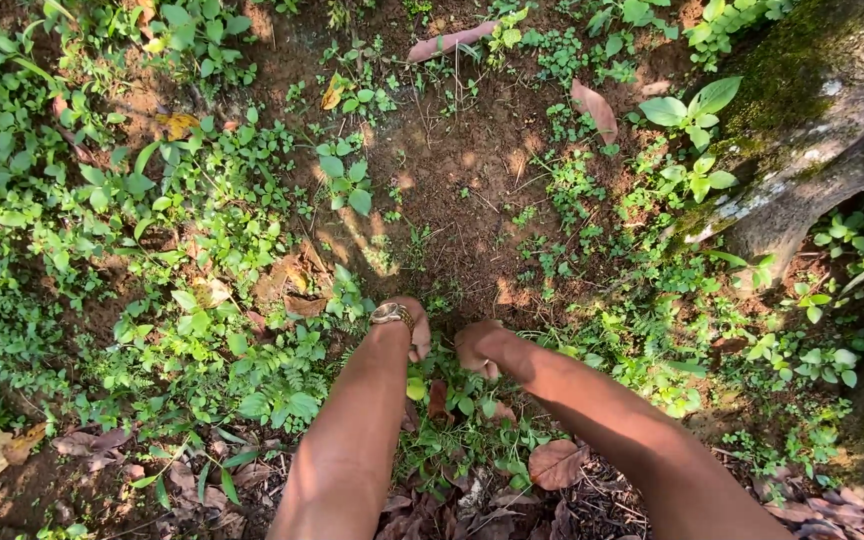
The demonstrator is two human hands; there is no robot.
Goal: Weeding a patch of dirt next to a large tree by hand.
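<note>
Both my bare arms reach down to the ground among low green weeds. My left hand (414,328), with a gold-coloured watch (391,314) on its wrist, bends down into the small green plants (457,395) at the edge of a bare patch of brown soil (452,190); its fingers are mostly hidden. My right hand (479,348) is curled into a fist just to the right, close to the same plants. Whether either hand grips a stem is hidden by the fingers and leaves.
A mossy tree root (812,130) runs across the upper right. Dense green weeds (152,250) cover the left side. Dry brown leaves (556,464) lie near the bottom, around my arms.
</note>
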